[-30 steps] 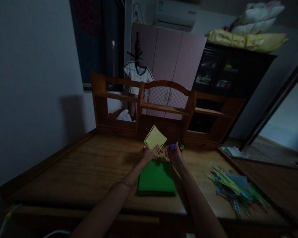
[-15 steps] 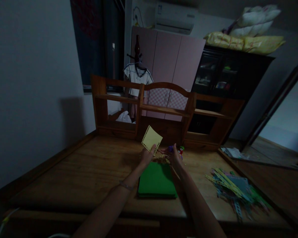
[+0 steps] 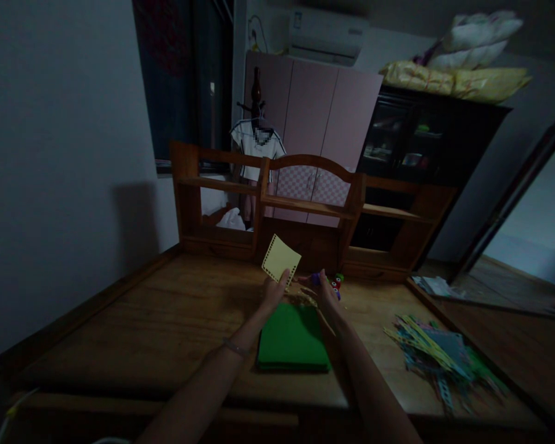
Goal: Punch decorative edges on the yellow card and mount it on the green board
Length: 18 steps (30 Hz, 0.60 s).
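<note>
Mid-frame, a yellow sheet (image 3: 280, 256) was gripped by the left hand (image 3: 274, 292); the right hand (image 3: 327, 296) couldn't be judged open or closed.

Light: dim, bluish
Wall (image 3: 65, 142): soft-edged shadow (image 3: 136, 216)
Desktop (image 3: 180, 314): faint sheen, front edge
Shirt collar (image 3: 261, 135): pixelated
Picture edges: stretched

White air conditioner (image 3: 328, 36), pink wardrobe (image 3: 311, 111), hanging shirt (image 3: 253, 145)

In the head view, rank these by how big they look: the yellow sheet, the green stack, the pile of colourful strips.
Largest to smallest, by area in the picture:
1. pile of colourful strips
2. green stack
3. yellow sheet, held in the left hand
</note>
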### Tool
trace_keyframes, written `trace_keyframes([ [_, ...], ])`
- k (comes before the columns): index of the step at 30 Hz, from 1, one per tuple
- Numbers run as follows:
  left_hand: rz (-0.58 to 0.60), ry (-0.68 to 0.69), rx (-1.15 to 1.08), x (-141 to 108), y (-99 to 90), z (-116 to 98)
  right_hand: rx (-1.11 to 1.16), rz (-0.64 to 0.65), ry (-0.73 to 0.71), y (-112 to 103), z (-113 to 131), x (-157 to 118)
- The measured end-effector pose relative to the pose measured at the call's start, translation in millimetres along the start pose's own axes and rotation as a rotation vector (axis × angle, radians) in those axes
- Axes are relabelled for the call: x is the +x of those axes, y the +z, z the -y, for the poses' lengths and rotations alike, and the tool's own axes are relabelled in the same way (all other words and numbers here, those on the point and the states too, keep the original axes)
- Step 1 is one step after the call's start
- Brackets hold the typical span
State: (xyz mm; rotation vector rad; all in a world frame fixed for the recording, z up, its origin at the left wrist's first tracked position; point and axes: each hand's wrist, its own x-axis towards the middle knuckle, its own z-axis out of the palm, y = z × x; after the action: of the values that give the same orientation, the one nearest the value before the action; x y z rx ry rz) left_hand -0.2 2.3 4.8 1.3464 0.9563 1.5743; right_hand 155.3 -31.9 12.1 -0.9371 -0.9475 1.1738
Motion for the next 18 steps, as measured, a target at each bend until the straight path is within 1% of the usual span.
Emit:
trace_keyframes([
  [6, -0.006, 0.005, 0.002, -0.2, -0.5, -3.4, -0.027, -0.042, -0.030, -1.2, -1.7, 2.7],
  [11, -0.003, 0.001, 0.017, -1.3, -1.0, -7.0, -0.005, -0.054, -0.047, -0.4, -1.2, 2.8],
  [18, 0.014, -0.035, 0.066, -1.4, -2.5, -6.6, 0.023, -0.065, -0.053, 1.8, 0.4, 0.7],
])
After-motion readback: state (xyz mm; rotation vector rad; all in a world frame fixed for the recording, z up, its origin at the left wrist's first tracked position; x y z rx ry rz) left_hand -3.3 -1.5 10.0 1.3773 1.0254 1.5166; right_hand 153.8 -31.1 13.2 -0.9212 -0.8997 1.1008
